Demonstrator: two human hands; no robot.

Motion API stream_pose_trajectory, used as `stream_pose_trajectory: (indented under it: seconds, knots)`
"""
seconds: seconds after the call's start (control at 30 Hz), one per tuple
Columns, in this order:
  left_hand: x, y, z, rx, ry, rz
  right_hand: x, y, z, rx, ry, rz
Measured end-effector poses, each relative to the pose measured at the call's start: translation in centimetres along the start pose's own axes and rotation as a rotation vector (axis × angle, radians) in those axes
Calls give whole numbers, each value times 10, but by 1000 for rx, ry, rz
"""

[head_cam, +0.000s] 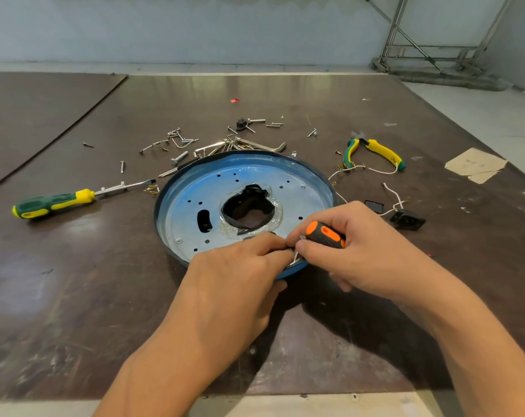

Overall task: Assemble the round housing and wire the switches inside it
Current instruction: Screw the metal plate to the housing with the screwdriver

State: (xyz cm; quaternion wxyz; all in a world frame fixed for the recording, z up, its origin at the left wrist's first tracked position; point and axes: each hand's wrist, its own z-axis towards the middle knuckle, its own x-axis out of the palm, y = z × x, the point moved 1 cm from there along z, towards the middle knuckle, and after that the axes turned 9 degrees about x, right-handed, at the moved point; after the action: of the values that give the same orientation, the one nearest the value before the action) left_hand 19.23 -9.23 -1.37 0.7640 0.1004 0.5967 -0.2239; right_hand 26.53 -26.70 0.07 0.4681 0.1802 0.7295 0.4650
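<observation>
The round housing, a shallow blue-rimmed metal pan with a ragged centre hole, lies on the brown table. At its near rim my right hand grips an orange-and-black screwdriver, its shaft angled down to the rim. My left hand pinches a small part beside the shaft tip; what it holds is hidden by the fingers. A black switch with white wires lies to the right of the housing.
A green-yellow screwdriver lies to the left. Several loose screws, bolts and hex keys are scattered behind the housing. Green-yellow pliers lie at the right, near a paper scrap. A metal frame stands beyond the table.
</observation>
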Motion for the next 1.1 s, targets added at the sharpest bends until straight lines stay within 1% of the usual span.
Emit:
stream_pose_trajectory:
  seconds: [0.13,0.27,0.47,0.6,0.73,0.8,0.9,1.1]
  knots:
    - [0,0,0,-3,2,17,-1,-1,-1,-28,-12,-15]
    - [0,0,0,-2,-13,14,-2,-1,-2,-79,-90,-36]
    - [0,0,0,-10,-17,7,-4,-3,-3,-124,-93,-20]
    - [1,0,1,-29,-13,17,-4,-3,-4,-123,-75,-18]
    - [1,-1,0,-44,-16,39,-9,-4,-6,-69,-11,106]
    - [0,-1,-1,-46,-15,44,-10,-3,-5,-71,-27,118]
    - [0,-2,-1,-51,-7,58,-8,-1,-2,-82,-55,55]
    - [0,-2,0,-48,-1,59,-3,1,0,-99,-102,27]
